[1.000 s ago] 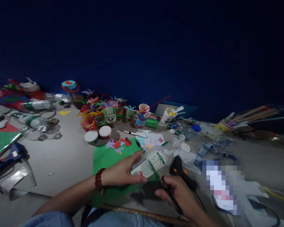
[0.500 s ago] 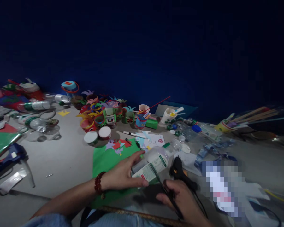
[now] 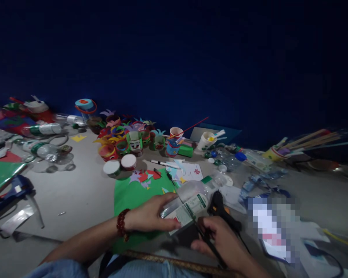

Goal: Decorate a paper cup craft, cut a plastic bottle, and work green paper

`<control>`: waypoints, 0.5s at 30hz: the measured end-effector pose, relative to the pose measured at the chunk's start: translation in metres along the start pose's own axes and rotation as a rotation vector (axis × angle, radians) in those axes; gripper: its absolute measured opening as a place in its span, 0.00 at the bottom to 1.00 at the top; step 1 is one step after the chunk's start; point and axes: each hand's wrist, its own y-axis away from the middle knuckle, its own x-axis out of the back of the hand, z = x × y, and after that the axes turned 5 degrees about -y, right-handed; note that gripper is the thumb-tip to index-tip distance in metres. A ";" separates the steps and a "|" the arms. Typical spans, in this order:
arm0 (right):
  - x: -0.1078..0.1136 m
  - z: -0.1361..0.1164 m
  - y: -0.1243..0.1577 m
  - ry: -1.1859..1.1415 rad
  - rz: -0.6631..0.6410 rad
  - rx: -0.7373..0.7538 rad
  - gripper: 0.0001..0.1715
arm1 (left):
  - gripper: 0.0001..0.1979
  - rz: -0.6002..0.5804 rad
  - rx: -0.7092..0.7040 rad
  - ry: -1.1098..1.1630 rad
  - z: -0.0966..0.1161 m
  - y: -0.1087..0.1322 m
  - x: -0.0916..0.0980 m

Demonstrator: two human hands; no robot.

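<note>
A clear plastic bottle [image 3: 195, 189] with a white and green label lies tilted in front of me, its neck pointing to the back right. My left hand [image 3: 150, 216] grips its near end, thumb in front and fingers behind. A slim dark knife-like tool [image 3: 211, 247] is held in my right hand [image 3: 217, 237]; its thin blade lies across the bottle's label. Whether the blade has gone through the plastic I cannot tell. Beneath the bottle and my left hand is a green sheet [image 3: 130, 197]. A black glue gun [image 3: 220, 206] lies just right of the bottle.
Decorated paper cups [image 3: 135, 143] stand at the back middle, with two white-lidded tubs [image 3: 111, 168] before them. More bottles [image 3: 40, 150] and a blue glue gun [image 3: 13, 193] lie left. At right are a lit phone [image 3: 268, 227] and a cup of sticks [image 3: 274, 153].
My right hand and the tool have shifted slightly, and the blade sits a little lower across the label. The bottle has turned slightly in my left hand.
</note>
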 end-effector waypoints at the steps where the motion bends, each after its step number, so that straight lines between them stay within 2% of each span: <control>1: 0.001 -0.001 0.000 0.002 -0.012 0.002 0.27 | 0.27 -0.001 -0.001 -0.009 0.001 0.001 0.000; 6: 0.000 -0.002 -0.002 0.012 0.006 -0.008 0.26 | 0.29 0.049 0.001 -0.035 0.004 0.002 -0.002; 15: -0.007 0.001 0.002 -0.028 0.054 -0.033 0.25 | 0.33 0.114 0.014 -0.054 -0.006 0.000 -0.005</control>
